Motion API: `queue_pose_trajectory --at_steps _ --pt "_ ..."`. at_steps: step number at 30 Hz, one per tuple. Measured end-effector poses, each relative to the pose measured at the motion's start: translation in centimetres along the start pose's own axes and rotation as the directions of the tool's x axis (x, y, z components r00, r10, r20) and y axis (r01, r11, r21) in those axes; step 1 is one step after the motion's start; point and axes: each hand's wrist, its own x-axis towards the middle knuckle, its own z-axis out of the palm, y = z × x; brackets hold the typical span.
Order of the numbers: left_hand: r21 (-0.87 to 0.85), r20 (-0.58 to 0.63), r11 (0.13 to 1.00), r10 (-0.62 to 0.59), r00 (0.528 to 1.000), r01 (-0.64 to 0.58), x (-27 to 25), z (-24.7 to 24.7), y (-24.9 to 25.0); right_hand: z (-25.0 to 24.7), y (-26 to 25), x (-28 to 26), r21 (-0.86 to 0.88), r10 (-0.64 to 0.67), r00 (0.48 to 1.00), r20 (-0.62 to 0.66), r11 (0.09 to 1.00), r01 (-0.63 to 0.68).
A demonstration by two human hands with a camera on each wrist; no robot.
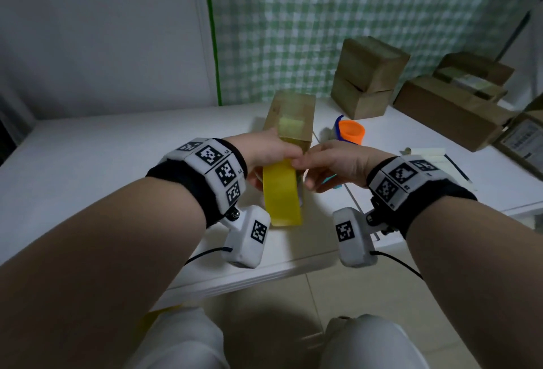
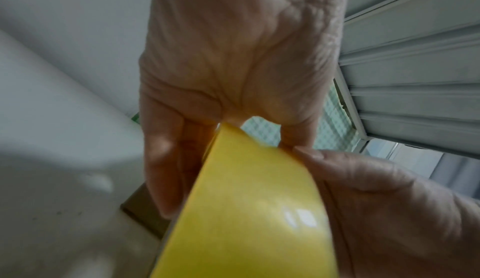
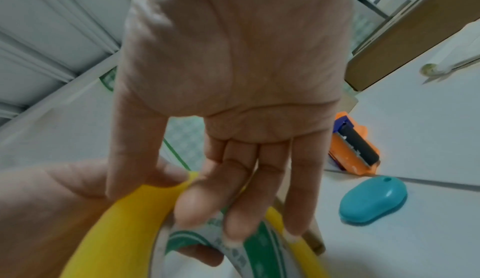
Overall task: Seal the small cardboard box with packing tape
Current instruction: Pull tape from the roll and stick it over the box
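A yellow packing tape roll [image 1: 282, 192] is held upright above the table's near side, just in front of the small cardboard box [image 1: 291, 116]. The box stands on the white table [image 1: 117, 148] with a pale tape strip across its top. My left hand [image 1: 273, 160] grips the roll [image 2: 246, 210], with fingers curled through its core. My right hand [image 1: 299, 163] meets it at the top of the roll. In the right wrist view its thumb and forefinger [image 3: 189, 200] pinch a raised bit of yellow tape [image 3: 193, 174]. The box's near face is hidden behind both hands.
An orange and blue tape dispenser [image 1: 351, 130] stands right of the box, with a teal oval object [image 3: 374, 198] near it. Stacked cardboard boxes [image 1: 367, 77] and further boxes [image 1: 452, 104] fill the back right. A pen and paper [image 1: 429, 152] lie to the right.
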Motion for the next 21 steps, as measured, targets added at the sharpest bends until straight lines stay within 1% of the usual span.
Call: queue_pose_trajectory --at_steps 2,4,5,6,7,8,9,10,13,15,17,21 --pt "0.001 -0.022 1.0 0.002 1.0 -0.002 0.3 0.0 0.1 -0.3 -0.4 0.4 -0.015 -0.033 0.998 -0.057 0.999 0.032" --pt "0.023 -0.055 1.0 -0.006 0.998 0.008 0.6 -0.2 0.1 -0.3 -0.7 1.0 0.009 -0.093 0.982 -0.163 0.995 0.096" --pt "0.045 -0.071 0.999 -0.009 0.997 0.013 0.7 -0.4 0.1 -0.3 -0.7 1.4 0.043 -0.126 0.959 -0.252 0.989 0.141" --pt "0.085 -0.084 0.996 -0.008 0.996 0.016 0.8 -0.6 0.0 -0.4 -0.7 1.9 0.05 -0.159 0.92 -0.357 0.981 0.189" --pt "0.136 -0.095 0.991 -0.005 0.995 0.018 0.9 -0.8 -0.1 -0.5 -0.6 2.2 0.006 -0.198 0.869 -0.453 0.974 0.224" --pt "0.186 -0.102 0.982 -0.006 0.995 0.025 0.9 -1.0 -0.2 -0.6 -0.5 2.6 -0.073 -0.237 0.824 -0.514 0.97 0.233" --pt "0.229 -0.102 0.973 -0.013 0.995 0.036 0.8 -1.2 -0.2 -0.6 -0.4 2.9 -0.167 -0.279 0.8 -0.531 0.96 0.224" --pt "0.263 -0.097 0.964 -0.023 0.995 0.048 0.7 -1.4 -0.3 -0.6 -0.4 3.2 -0.262 -0.32 0.797 -0.512 0.942 0.21" --pt "0.333 -0.084 0.941 -0.025 0.996 0.051 0.6 -1.8 -0.4 0.3 -0.6 4.0 -0.514 -0.402 0.842 -0.361 0.839 0.18" --pt "0.375 -0.091 0.926 -0.002 0.996 0.036 0.7 -1.8 -0.5 0.7 -0.9 4.6 -0.649 -0.397 0.878 -0.269 0.748 0.14" --pt "0.407 -0.103 0.913 0.004 0.995 0.038 0.9 -1.6 -0.7 0.8 -0.9 5.0 -0.703 -0.371 0.898 -0.238 0.703 0.104" --pt "0.478 -0.105 0.877 0.006 0.994 0.045 1.6 -1.1 -1.0 0.4 -0.2 6.0 -0.737 -0.345 0.907 -0.243 0.673 0.059"
